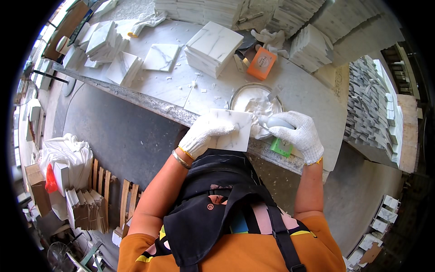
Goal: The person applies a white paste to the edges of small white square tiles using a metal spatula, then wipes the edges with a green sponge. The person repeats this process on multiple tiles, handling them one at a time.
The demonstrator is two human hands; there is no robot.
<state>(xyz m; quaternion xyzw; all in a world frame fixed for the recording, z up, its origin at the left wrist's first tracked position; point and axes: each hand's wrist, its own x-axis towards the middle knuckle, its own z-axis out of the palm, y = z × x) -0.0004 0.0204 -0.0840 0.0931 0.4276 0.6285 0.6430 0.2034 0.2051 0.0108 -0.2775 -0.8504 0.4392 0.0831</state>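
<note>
My left hand (pixel 202 135), in a white knit glove, grips a square white marble tile (pixel 238 122) with grey veins, thumb lying across its face. In my right hand (pixel 300 135), gloved too, is the grey rounded handle of a tool (pixel 277 122), probably a putty knife; its blade is mostly hidden beside the tile's right edge. Just beyond both hands stands a round metal bowl (pixel 232 100) of white paste (pixel 258 102), with a flat translucent scraper (pixel 274 92) standing in it. A green box (pixel 282 147) lies under my right hand near the table's front edge.
Beyond the bowl sit an orange box (pixel 262 63) and a tall tile stack (pixel 214 43). A single tile (pixel 161 57) and more tile stacks (pixel 102 41) stand left on the marble-topped table (pixel 176 93). White chips litter its surface. Slabs and tile piles (pixel 371 99) rise at right.
</note>
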